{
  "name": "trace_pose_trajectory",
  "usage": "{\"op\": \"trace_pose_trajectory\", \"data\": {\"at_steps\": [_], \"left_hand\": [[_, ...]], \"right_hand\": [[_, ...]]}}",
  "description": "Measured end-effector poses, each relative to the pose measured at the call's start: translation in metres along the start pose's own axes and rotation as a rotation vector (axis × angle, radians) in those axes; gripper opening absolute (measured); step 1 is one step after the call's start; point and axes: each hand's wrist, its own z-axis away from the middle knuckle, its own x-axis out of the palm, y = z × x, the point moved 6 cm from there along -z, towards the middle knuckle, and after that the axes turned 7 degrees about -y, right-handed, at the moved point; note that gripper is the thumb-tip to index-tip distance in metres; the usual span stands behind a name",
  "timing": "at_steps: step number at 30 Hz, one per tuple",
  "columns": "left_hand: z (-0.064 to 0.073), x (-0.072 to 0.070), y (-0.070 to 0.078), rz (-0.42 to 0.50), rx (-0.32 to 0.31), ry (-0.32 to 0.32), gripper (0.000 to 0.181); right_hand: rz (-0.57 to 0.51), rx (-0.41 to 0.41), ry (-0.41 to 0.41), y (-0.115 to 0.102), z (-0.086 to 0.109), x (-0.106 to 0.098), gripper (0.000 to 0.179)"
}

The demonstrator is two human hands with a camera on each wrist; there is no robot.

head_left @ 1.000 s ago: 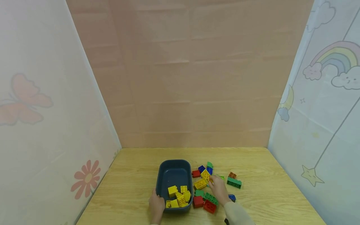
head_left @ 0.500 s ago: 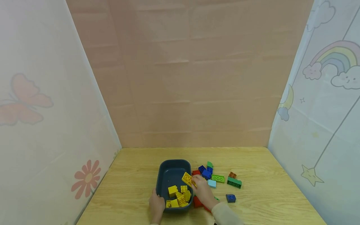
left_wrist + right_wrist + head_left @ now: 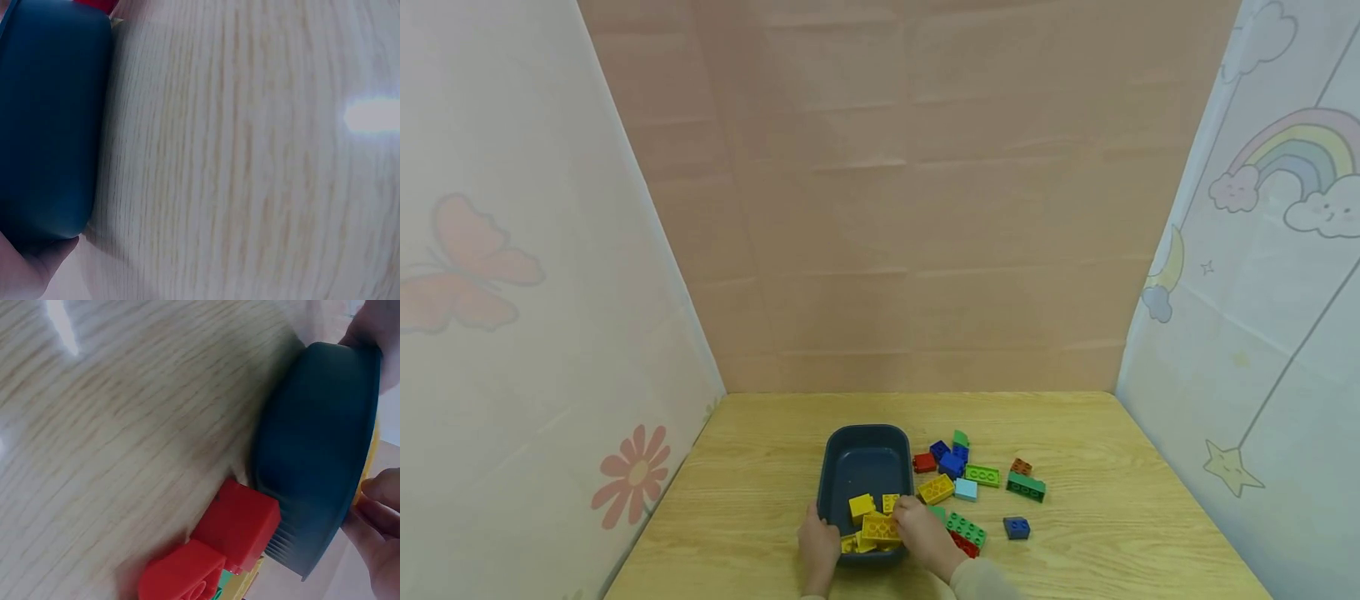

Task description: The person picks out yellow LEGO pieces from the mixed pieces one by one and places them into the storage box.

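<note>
A dark blue plastic tub (image 3: 865,433) with several yellow building bricks (image 3: 861,506) in its near half stands on the table. My left hand (image 3: 817,546) grips the tub's left wall near its front corner, thumb at the rim. Over the tub's near right part, my right hand (image 3: 922,533) pinches a long yellow brick (image 3: 878,528) right above the other yellow ones. In the right wrist view the fingers (image 3: 381,487) of that hand are at the rim, and the tub wall (image 3: 319,431) hides most of the brick.
Right of the tub lie a yellow brick (image 3: 936,489), a light blue one (image 3: 966,489) and several green, blue and red bricks. A red brick (image 3: 240,519) sits close against the tub. A dark green brick (image 3: 1026,487) and a blue brick (image 3: 1017,527) lie farther right.
My right hand has picked up a yellow brick from the pile and carried it left and nearer, over the tub's yellow bricks. The left hand has stayed on the tub.
</note>
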Motion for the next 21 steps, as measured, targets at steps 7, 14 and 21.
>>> {"op": "trace_pose_trajectory", "data": {"at_steps": [7,14,21], "left_hand": [[0.0012,0.0006,0.0007,-0.024,-0.021,-0.021,0.046],[0.0004,-0.0003,0.0029,-0.016,-0.032,-0.014,0.046],[0.0009,0.0011,0.0014,-0.023,-0.070,-0.029,0.045]], "right_hand": [[0.008,-0.065,0.006,-0.0029,0.0021,0.0020,0.012],[0.007,-0.071,-0.001,-0.0026,0.0024,0.0036,0.012],[-0.003,-0.078,-0.011,-0.0009,0.0020,0.0029,0.011]]}}
